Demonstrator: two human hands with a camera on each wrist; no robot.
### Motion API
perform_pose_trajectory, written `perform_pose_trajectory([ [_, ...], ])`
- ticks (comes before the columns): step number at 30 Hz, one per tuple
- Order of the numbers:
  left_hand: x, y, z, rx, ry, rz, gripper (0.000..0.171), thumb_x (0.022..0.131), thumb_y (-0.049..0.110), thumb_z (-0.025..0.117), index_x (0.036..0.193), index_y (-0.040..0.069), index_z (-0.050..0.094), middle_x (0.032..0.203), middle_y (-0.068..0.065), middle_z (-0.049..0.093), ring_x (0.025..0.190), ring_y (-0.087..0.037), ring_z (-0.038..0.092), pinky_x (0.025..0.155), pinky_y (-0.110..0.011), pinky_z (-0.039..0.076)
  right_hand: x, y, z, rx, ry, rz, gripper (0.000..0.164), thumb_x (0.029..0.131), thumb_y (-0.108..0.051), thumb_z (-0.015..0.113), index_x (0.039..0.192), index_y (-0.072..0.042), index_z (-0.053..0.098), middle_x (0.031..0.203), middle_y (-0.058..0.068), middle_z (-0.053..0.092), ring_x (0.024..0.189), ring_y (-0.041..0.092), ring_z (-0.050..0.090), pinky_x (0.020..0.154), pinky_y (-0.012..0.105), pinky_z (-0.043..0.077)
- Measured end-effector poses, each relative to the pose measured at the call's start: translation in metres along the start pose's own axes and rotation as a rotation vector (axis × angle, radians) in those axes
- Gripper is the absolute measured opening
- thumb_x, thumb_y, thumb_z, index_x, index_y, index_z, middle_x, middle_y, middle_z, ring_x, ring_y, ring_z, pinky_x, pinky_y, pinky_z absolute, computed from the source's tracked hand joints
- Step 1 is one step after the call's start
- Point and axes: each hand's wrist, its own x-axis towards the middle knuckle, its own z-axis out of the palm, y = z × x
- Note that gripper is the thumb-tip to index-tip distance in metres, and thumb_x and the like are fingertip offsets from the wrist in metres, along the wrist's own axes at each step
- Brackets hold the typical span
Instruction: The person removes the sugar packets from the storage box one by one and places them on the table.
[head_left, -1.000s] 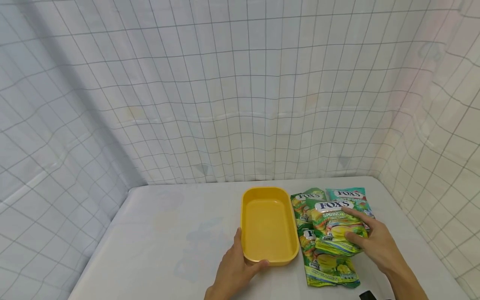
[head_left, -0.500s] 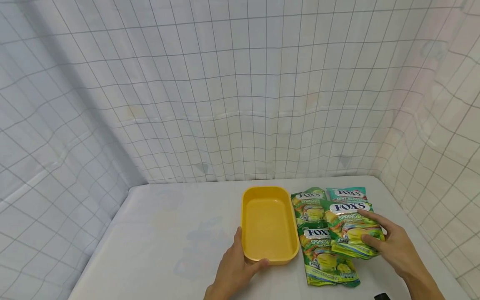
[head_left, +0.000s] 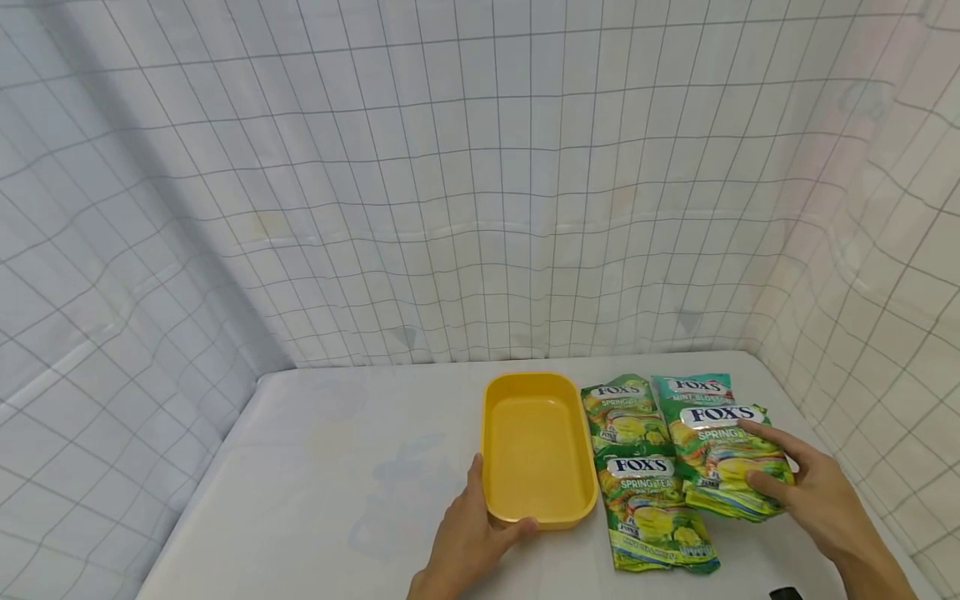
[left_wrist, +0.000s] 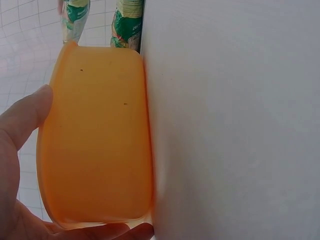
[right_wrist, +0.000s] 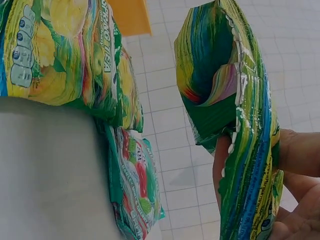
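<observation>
My left hand (head_left: 468, 533) holds the near left corner of a yellow plastic tray (head_left: 538, 525), thumb at the front rim and fingers along the left side. Nothing lies inside the tray. With my right hand (head_left: 821, 492) I pinch a green Fox's Spring Tea candy bag (head_left: 723, 458) by its right side; the right wrist view has this bag (right_wrist: 250, 125) held edge-on, off the table. Two more Spring Tea bags, an upper candy bag (head_left: 624, 412) and a lower candy bag (head_left: 652, 517), lie beside the tray. The held bag partly covers a teal Mint Blossom candy bag (head_left: 692, 386).
A white table (head_left: 315, 483) extends left of the tray. White grid-patterned cloth (head_left: 450, 208) hangs behind and along both sides. Some small black object (head_left: 786, 593) shows at the bottom edge, its kind unclear.
My right hand has carried the held candy bag to the right, uncovering the two Spring Tea bags by the tray. My left hand and the tray stay put.
</observation>
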Motion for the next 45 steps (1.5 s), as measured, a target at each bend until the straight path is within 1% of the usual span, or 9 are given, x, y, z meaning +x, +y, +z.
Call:
perform_pose_trajectory([
  [4, 0.000, 0.000, 0.000, 0.000, 0.005, 0.014, 0.126, 0.078, 0.071, 0.076, 0.159, -0.005, 0.015, 0.143, -0.029, 0.052, 0.118, -0.039, 0.061, 0.097, -0.056, 0.049, -0.001, 0.008, -0.007, -0.020, -0.001, 0.001, 0.072, 0.092, -0.009, 0.077, 0.156, -0.018, 0.044, 0.125, 0.004, 0.055, 0.086, 0.011, 0.063, 0.065, 0.032, 0.056],
  [7, -0.001, 0.000, 0.000, -0.001, 0.007, 0.023, 0.125, 0.078, 0.070, 0.076, 0.159, -0.005, 0.015, 0.142, -0.029, 0.052, 0.117, -0.039, 0.062, 0.096, -0.056, 0.050, -0.002, 0.013, -0.011, -0.046, -0.008, 0.034, 0.073, 0.093, -0.011, 0.076, 0.157, -0.018, 0.042, 0.131, 0.014, 0.054, 0.087, 0.010, 0.061, 0.065, 0.031, 0.055],
  [11, -0.001, 0.000, 0.000, 0.000, 0.017, 0.035, 0.125, 0.079, 0.070, 0.076, 0.159, -0.005, 0.016, 0.140, -0.028, 0.055, 0.113, -0.036, 0.064, 0.094, -0.054, 0.052, -0.002, 0.019, -0.016, -0.107, -0.013, 0.067, 0.074, 0.094, -0.014, 0.076, 0.158, -0.016, 0.040, 0.146, 0.030, 0.041, 0.089, 0.008, 0.055, 0.066, 0.028, 0.052],
  [15, -0.001, 0.000, -0.001, -0.003, 0.013, 0.023, 0.126, 0.078, 0.071, 0.075, 0.159, -0.005, 0.016, 0.140, -0.028, 0.054, 0.114, -0.036, 0.063, 0.095, -0.055, 0.051, 0.000, 0.025, -0.021, -0.123, -0.033, 0.088, 0.076, 0.093, -0.017, 0.077, 0.158, -0.014, 0.039, 0.152, 0.032, 0.034, 0.093, 0.004, 0.052, 0.070, 0.025, 0.051],
  [22, -0.001, -0.001, 0.000, -0.016, 0.010, 0.027, 0.126, 0.078, 0.071, 0.075, 0.159, -0.004, 0.015, 0.140, -0.026, 0.056, 0.113, -0.034, 0.064, 0.095, -0.055, 0.051, 0.000, 0.039, -0.025, -0.129, -0.048, 0.108, 0.076, 0.094, -0.019, 0.076, 0.159, -0.018, 0.038, 0.153, 0.031, 0.029, 0.098, 0.015, 0.043, 0.064, 0.025, 0.042],
  [33, -0.001, 0.000, -0.001, -0.011, 0.007, 0.018, 0.125, 0.079, 0.070, 0.076, 0.159, -0.005, 0.015, 0.142, -0.029, 0.053, 0.117, -0.038, 0.062, 0.096, -0.056, 0.050, 0.001, 0.064, -0.019, -0.071, -0.064, 0.058, 0.077, 0.093, -0.022, 0.078, 0.159, -0.017, 0.039, 0.158, 0.030, 0.026, 0.105, -0.011, 0.039, 0.077, 0.015, 0.046],
  [38, 0.000, 0.000, -0.001, -0.018, 0.010, 0.025, 0.124, 0.080, 0.066, 0.077, 0.159, -0.005, 0.015, 0.142, -0.029, 0.053, 0.116, -0.038, 0.062, 0.096, -0.056, 0.050, 0.002, 0.069, -0.017, -0.069, -0.094, 0.115, 0.079, 0.093, -0.024, 0.077, 0.159, -0.015, 0.037, 0.157, 0.030, 0.027, 0.104, 0.003, 0.040, 0.070, 0.020, 0.043],
  [41, 0.000, -0.001, 0.000, -0.018, 0.015, 0.040, 0.123, 0.080, 0.066, 0.078, 0.159, -0.005, 0.015, 0.141, -0.028, 0.054, 0.115, -0.037, 0.063, 0.095, -0.056, 0.051, 0.002, 0.071, -0.017, -0.073, -0.102, 0.157, 0.078, 0.093, -0.022, 0.077, 0.159, -0.012, 0.036, 0.153, 0.031, 0.030, 0.095, 0.015, 0.043, 0.063, 0.024, 0.041],
  [45, 0.000, -0.001, 0.000, -0.019, 0.021, 0.046, 0.123, 0.080, 0.065, 0.078, 0.159, -0.005, 0.015, 0.140, -0.028, 0.055, 0.114, -0.038, 0.063, 0.094, -0.056, 0.051, 0.001, 0.075, -0.014, -0.071, -0.100, 0.150, 0.076, 0.093, -0.020, 0.076, 0.157, -0.006, 0.038, 0.150, 0.031, 0.032, 0.089, 0.009, 0.045, 0.056, 0.029, 0.042],
])
